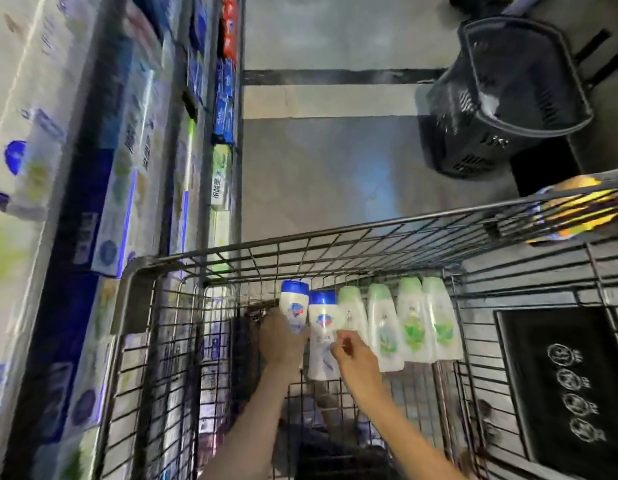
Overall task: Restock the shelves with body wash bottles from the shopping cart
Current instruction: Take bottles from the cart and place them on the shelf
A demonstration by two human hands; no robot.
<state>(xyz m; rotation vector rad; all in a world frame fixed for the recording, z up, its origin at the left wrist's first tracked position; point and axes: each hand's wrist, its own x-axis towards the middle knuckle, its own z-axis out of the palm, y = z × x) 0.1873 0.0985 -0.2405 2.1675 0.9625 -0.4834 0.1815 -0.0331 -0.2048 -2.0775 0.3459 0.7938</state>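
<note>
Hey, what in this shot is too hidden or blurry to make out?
- Head view: the left hand hides the lower part of the left blue-capped bottle; its grip is unclear.
- Boxes on the shelves are motion-blurred; their print is unreadable.
- Green-capped bottles: labels too blurred to read.
- The right hand: its fingertips are blurred against the second blue-capped bottle.

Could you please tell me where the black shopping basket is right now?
In the head view, the black shopping basket sits on the floor at the upper right, beyond the far end of the wire cart and across the aisle from the shelves.
</note>
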